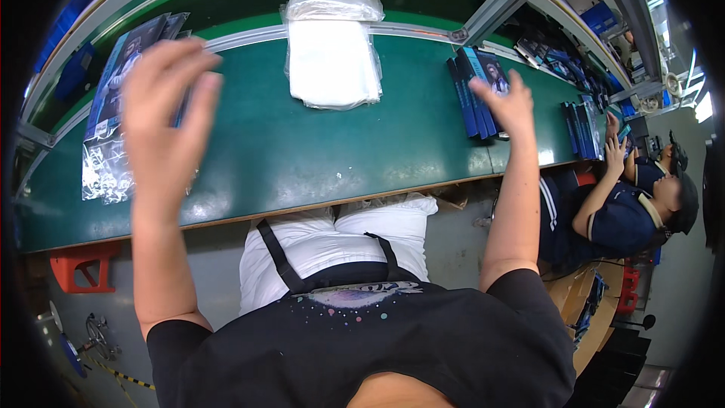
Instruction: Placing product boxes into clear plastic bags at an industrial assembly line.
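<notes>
My left hand (168, 109) is raised at the left, slightly blurred, with its fingers apart and nothing visible in it. Behind and below it lies a pile of dark blue printed boxes in clear plastic bags (106, 140), partly hidden by the hand. On the right, my right hand (513, 109) has its thumb and fingers spread beside a short row of dark blue boxes (466, 102) standing on edge. Whether it touches the nearest box I cannot tell. A stack of clear plastic bags (334, 64) lies between the hands, toward the far side.
The green worktable (302, 159) runs across, with a metal rail (415, 31) along its far side. More dark blue boxes (581, 128) stand farther right, by a seated co-worker (619, 208). A red stool (83, 266) is below the table at left; a cardboard carton (581, 302) is at right.
</notes>
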Demonstrator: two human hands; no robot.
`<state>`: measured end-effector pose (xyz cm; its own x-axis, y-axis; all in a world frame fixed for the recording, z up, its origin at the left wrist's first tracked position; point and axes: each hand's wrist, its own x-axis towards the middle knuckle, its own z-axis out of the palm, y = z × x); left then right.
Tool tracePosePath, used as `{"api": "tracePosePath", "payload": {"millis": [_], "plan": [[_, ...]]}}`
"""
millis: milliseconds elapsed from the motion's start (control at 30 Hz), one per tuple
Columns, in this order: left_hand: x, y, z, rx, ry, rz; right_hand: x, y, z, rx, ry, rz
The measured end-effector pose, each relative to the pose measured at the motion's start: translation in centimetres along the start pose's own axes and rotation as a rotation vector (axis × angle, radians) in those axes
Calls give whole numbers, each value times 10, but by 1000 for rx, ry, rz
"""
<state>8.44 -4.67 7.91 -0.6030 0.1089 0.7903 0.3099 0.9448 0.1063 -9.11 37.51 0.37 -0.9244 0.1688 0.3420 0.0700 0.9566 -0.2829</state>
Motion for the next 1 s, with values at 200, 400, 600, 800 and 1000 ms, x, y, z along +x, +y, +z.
{"api": "tracePosePath", "payload": {"millis": [200,400,600,800,1000], "plan": [[-39,13,110,-266,-350,125,-25,-26,-1,199,142,-105],[-29,5,130,-289,-464,26,-63,-48,-29,1663,-410,81],[-23,13,127,-430,-321,-97,-98,-65,-3,2064,-1088,203],[-17,6,128,-628,-381,-271,-119,-127,-1,1927,-1283,227],[-19,-3,127,-704,-481,-606,-97,-150,17,1835,-1359,236]]}}
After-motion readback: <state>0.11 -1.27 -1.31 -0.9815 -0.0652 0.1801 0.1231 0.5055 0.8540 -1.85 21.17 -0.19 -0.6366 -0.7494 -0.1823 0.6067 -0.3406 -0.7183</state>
